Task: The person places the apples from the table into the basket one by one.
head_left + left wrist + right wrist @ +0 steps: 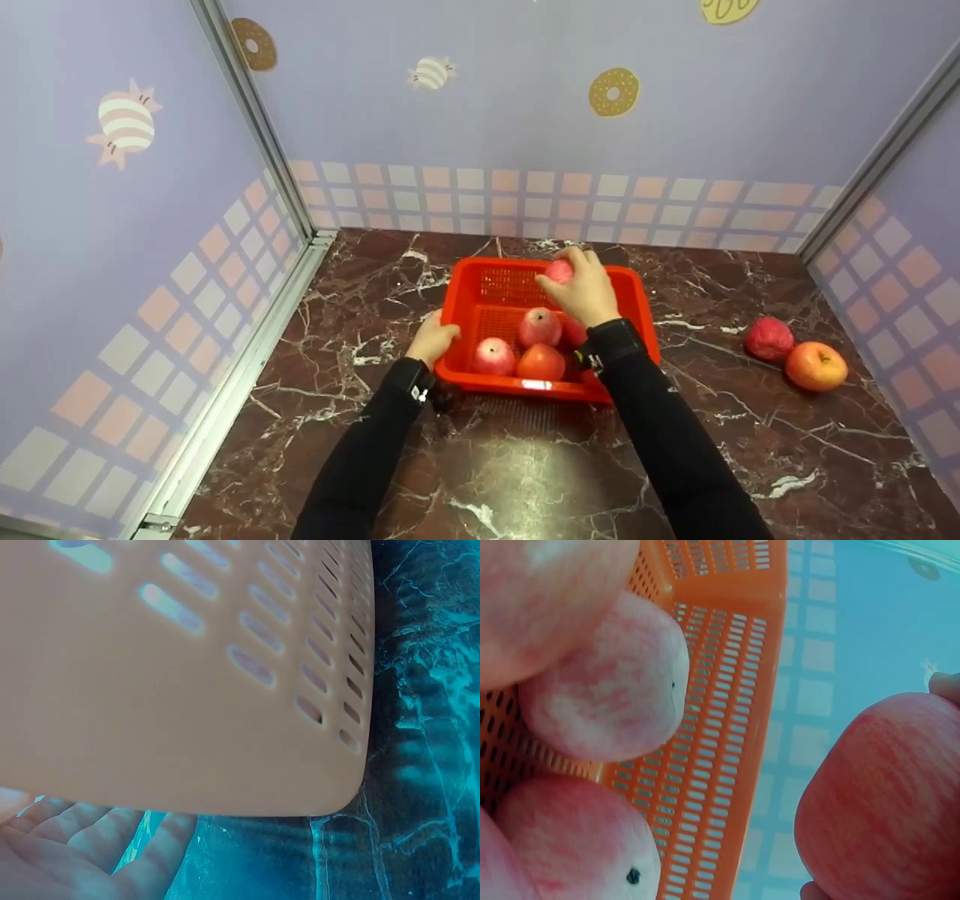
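A red slotted plastic basket (463, 300) stands on the marbled tabletop. At its left rim, my left hand (433, 341) grips the edge, thumb over the rim and fingers outside; in the left wrist view the fingers show beneath the basket wall (150, 727). Above the back of the basket, my right hand (591, 294) holds a pinkish-red apple (559, 271) between thumb and fingers. The right wrist view shows this apple (889, 802) beyond the basket's rim line. Several apples (540, 328) lie inside, toward the front and right, partly covered by my right wrist.
To the right of the basket, a dark red apple (769, 339) and a yellow-red apple (817, 367) sit side by side on the tabletop (720, 450). Lilac panels (517, 120) with printed sweets enclose the back and both sides. A metal rail (225, 360) runs along the left edge.
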{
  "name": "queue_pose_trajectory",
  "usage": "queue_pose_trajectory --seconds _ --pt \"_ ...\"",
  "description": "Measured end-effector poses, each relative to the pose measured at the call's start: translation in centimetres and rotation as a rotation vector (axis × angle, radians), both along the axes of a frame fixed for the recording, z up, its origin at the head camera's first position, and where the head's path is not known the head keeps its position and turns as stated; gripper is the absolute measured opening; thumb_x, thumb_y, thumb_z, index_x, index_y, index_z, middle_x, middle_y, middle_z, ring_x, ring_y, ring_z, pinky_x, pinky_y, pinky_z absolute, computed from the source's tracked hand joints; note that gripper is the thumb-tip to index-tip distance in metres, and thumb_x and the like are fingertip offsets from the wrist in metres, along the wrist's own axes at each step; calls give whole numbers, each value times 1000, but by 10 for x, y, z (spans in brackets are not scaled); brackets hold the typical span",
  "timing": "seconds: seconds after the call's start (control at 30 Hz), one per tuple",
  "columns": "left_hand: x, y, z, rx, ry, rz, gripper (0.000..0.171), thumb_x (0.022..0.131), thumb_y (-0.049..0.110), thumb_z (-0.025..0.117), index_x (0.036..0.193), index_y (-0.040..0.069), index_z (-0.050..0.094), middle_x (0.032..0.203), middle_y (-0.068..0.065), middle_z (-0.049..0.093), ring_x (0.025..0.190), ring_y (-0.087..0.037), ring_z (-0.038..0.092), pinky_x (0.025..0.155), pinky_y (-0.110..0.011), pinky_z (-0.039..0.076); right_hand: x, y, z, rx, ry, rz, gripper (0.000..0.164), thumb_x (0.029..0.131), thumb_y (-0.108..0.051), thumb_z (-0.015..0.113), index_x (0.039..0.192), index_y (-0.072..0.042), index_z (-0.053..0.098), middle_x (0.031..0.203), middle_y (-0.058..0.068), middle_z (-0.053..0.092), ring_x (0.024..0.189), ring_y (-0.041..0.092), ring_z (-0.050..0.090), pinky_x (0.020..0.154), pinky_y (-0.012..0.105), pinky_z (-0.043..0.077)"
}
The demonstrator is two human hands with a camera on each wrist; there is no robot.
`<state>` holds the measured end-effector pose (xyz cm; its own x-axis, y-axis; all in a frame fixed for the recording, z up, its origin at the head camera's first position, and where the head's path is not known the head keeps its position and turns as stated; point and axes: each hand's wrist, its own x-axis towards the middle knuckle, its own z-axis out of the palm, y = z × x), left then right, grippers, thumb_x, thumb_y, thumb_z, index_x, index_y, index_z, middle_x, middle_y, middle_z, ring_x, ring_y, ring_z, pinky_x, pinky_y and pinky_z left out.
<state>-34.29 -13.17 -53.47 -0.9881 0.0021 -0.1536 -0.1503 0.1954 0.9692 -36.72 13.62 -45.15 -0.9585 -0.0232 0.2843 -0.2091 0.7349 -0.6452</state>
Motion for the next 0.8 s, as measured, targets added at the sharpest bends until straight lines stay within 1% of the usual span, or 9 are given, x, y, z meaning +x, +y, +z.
queue_pose_trajectory --seconds 0.1,0.17,0.27,0.37,0.47,0.63,0.8 --pt "1 0 1 1 -9 -2 57 77 -6 50 133 -8 54 130 -27 61 107 -34 61 83 -36 51 -1 -7 -1 0 -4 14 50 86 -44 77 124 -16 62 122 16 58 107 37 62 82 50 55" --pt "0 1 1 14 -15 -3 58 77 -6 49 135 -7 53 131 -27 60 109 -36 61 84 -38 51 -1 -11 -2 2 0 28 50 85 -44 78 124 -16 63 124 15 58 107 36 62 83 50 55" --pt "-1 1 0 11 -7 2 56 77 -6 49 133 -8 54 130 -27 61 111 -36 61 85 -38 51 -1 -19 -2 14 10 59 49 85 -43 78 122 -15 63 125 15 59 107 36 62 84 50 54" --pt "-1 1 -1 -8 4 8 55 76 -6 50 131 -7 55 129 -26 62 108 -32 60 85 -37 50 -1 -27 -2 34 21 95 50 85 -41 79 122 -13 63 124 16 59 107 37 61 85 49 54" --pt "-1 0 -2 -13 1 14 55 77 -5 51 131 -7 55 130 -25 62 107 -30 59 86 -37 49 -1 -36 -2 59 10 124 50 84 -41 79 122 -13 63 124 16 60 106 36 61 86 49 54" --pt "-2 0 -3 -16 -8 24 55 78 -5 51 133 -6 54 130 -23 62 109 -29 58 89 -38 49 0 -49 -3 103 -9 159 49 83 -42 80 120 -15 62 118 14 60 102 34 63 85 47 54" --pt "-1 1 -2 -11 -13 22 54 80 -5 50 133 -5 53 131 -22 61 111 -29 58 91 -39 48 0 -61 -6 113 -32 197 50 85 -43 80 121 -15 62 117 14 59 103 34 62 86 47 54"
